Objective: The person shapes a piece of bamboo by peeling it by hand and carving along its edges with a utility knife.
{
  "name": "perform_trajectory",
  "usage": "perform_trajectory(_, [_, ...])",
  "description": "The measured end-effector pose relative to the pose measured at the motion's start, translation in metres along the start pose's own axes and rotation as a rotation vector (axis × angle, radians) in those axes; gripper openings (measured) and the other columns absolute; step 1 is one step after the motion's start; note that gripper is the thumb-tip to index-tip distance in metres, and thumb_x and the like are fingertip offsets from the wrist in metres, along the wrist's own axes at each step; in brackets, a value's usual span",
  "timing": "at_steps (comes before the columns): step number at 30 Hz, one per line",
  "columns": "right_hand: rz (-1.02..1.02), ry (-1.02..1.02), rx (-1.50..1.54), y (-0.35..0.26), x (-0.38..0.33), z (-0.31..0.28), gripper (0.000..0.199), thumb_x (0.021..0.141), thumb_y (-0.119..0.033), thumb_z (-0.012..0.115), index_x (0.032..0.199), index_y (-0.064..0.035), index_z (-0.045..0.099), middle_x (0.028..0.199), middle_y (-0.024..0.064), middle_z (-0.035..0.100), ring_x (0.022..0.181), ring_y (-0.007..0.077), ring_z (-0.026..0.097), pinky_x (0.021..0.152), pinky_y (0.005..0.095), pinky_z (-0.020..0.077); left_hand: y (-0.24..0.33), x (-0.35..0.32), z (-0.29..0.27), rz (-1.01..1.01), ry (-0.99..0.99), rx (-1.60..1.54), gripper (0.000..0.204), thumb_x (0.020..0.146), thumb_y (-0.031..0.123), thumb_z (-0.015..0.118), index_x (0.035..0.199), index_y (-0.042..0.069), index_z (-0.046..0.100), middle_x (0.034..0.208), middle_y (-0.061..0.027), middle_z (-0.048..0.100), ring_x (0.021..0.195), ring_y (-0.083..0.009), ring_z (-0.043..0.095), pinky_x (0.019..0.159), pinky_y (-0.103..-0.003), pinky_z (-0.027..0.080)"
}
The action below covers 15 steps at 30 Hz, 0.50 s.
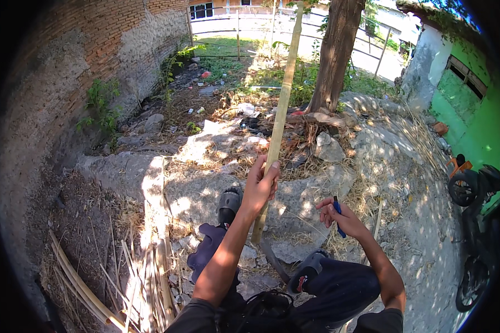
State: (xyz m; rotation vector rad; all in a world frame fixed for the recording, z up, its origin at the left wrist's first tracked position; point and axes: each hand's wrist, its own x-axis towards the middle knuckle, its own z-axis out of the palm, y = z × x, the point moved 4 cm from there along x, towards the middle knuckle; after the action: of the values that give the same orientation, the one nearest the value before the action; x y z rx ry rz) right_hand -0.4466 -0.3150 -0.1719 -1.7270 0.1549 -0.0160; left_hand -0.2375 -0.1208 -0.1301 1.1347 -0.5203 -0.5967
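A long, flat bamboo strip [284, 100] stands nearly upright before me, leaning a little to the right at its top. My left hand [261, 186] is wrapped round its lower part. Below that grip, the strip's bottom end hangs between my legs. To the right, my right hand [343, 217] holds a slim blue pen [338, 215], dark at its upper end, apart from the strip. A dark, curved, blade-like thing [274, 261] lies between my shoes; I cannot tell what it is.
Loose bamboo strips [155, 277] lie at the lower left. A brick wall [66, 77] runs along the left side. A tree trunk [339, 55] rises ahead behind a concrete ledge [116, 172]. Motorbike parts [472, 194] stand at right near a green wall [483, 133].
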Motion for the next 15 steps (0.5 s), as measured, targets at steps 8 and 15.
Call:
perform_trajectory(8, [-0.004,-0.010,-0.042,-0.0009,0.0003,-0.0002,0.042,0.116,-0.039,0.040,0.129,-0.0034,0.058,0.092,0.0049,0.065,0.076,0.0124,0.062,0.073,0.0299,0.0529,-0.0019,0.0008,-0.0016,-0.005,0.004,-0.009,0.018,0.110,0.030,0.059,0.115,0.014,0.054,0.076,0.0045,0.052,0.052,-0.0042,0.045,0.042,-0.023,0.032])
perform_trajectory(15, [0.001,-0.012,-0.011,-0.0014,-0.0001,0.0002,0.038,0.116,-0.034,0.042,0.131,-0.0028,0.058,0.092,0.0037,0.066,0.078,0.0108,0.062,0.074,0.0286,0.0521,-0.0003,-0.0001,-0.0005,-0.007,0.012,0.014,0.017,0.110,0.030,0.059,0.112,0.014,0.055,0.075,0.0049,0.051,0.052,-0.0040,0.045,0.043,-0.024,0.032])
